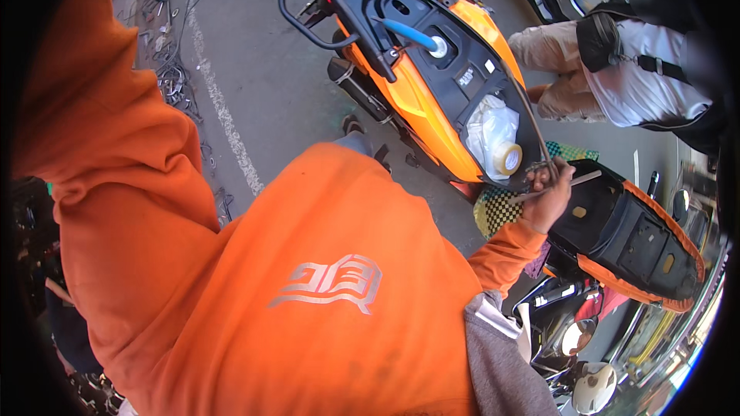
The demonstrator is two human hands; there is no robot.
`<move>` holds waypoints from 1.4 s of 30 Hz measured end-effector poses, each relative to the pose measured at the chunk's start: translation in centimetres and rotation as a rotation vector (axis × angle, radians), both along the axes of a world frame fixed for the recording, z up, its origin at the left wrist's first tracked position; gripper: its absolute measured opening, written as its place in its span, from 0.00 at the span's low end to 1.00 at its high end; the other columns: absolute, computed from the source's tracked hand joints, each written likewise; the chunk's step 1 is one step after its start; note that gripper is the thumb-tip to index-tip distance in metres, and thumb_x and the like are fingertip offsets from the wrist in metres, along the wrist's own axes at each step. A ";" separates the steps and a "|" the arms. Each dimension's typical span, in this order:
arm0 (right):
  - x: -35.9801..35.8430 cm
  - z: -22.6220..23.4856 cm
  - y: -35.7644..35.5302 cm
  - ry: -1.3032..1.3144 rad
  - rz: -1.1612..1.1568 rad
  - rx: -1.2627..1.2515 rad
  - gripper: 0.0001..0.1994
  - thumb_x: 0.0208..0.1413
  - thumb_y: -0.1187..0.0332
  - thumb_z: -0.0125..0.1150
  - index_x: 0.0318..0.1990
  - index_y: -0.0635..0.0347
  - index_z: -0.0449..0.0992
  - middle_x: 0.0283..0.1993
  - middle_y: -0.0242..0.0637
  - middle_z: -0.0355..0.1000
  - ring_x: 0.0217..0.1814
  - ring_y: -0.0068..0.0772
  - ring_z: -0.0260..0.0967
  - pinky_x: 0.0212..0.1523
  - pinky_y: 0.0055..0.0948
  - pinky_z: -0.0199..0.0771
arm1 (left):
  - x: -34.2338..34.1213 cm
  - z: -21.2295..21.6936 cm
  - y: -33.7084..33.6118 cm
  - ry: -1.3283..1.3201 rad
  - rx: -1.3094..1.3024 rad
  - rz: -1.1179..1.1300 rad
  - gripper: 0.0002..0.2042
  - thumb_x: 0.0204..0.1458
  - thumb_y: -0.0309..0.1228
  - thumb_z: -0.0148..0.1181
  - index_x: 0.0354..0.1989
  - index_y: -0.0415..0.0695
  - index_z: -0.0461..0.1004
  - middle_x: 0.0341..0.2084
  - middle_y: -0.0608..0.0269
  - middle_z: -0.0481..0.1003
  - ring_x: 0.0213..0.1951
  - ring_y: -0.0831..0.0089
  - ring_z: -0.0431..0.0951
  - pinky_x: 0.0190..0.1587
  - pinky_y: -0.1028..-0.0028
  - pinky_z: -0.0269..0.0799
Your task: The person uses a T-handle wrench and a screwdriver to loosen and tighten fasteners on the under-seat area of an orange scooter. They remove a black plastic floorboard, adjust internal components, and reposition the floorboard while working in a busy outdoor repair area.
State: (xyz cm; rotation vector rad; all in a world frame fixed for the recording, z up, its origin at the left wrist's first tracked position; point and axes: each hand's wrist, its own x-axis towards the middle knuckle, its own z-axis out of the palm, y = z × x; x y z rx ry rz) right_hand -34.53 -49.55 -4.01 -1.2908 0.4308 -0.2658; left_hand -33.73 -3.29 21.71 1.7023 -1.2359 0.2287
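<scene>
With the right grip point(550, 197) closed, at the orange scooter point(408, 92) and its open storage bay point(509, 88), holds a long brown strip point(536, 125) and, seemingly, a pale rod point(589, 178). Cannot tell the left grip's state: out of view. Best to steady the scooter, work clear of the upturned seat point(628, 243), and keep the strip from snagging along the bay's edge. Note glossy curved panels point(482, 27), recessed black seat underside, moulded matte bay, thin bendable-looking strip, crumpled white plastic bag point(487, 129), ring-shaped roll point(509, 159), straight slim rod.
</scene>
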 end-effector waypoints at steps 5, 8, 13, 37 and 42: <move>-2.4 7.6 -0.2 -0.097 0.147 -0.160 0.23 0.69 0.50 0.49 0.34 0.64 0.73 0.20 0.31 0.63 0.19 0.23 0.58 0.23 0.22 0.61 | -4.2 -3.3 1.6 0.191 0.150 -0.277 0.08 0.56 0.33 0.58 0.34 0.40 0.75 0.26 0.65 0.73 0.30 0.73 0.71 0.37 0.71 0.66; -5.5 10.2 -0.1 -0.259 0.087 -0.183 0.23 0.67 0.50 0.52 0.34 0.66 0.74 0.22 0.32 0.65 0.21 0.23 0.57 0.24 0.22 0.57 | -4.3 -5.0 3.8 0.263 0.184 -0.381 0.08 0.56 0.32 0.57 0.35 0.39 0.74 0.27 0.64 0.73 0.31 0.73 0.71 0.38 0.70 0.66; -8.1 10.6 5.7 -0.306 0.340 -0.493 0.22 0.67 0.53 0.57 0.29 0.65 0.76 0.24 0.32 0.67 0.27 0.24 0.59 0.33 0.29 0.59 | -4.7 -6.3 10.5 0.313 0.263 -0.459 0.08 0.55 0.32 0.56 0.36 0.38 0.74 0.27 0.63 0.73 0.32 0.72 0.71 0.39 0.70 0.67; 9.1 4.5 47.6 -0.003 1.197 -0.264 0.12 0.61 0.68 0.52 0.40 0.71 0.77 0.30 0.39 0.75 0.36 0.32 0.74 0.57 0.39 0.70 | 10.0 -8.2 49.0 0.419 -0.308 0.060 0.12 0.53 0.29 0.48 0.43 0.35 0.70 0.30 0.56 0.71 0.36 0.66 0.72 0.45 0.66 0.68; 15.1 3.2 51.3 0.091 1.348 -0.307 0.15 0.62 0.78 0.52 0.55 0.71 0.72 0.39 0.40 0.76 0.44 0.31 0.75 0.52 0.28 0.74 | 6.6 -31.7 49.4 1.251 -0.894 0.883 0.14 0.44 0.20 0.46 0.41 0.39 0.71 0.31 0.58 0.70 0.34 0.65 0.72 0.44 0.64 0.71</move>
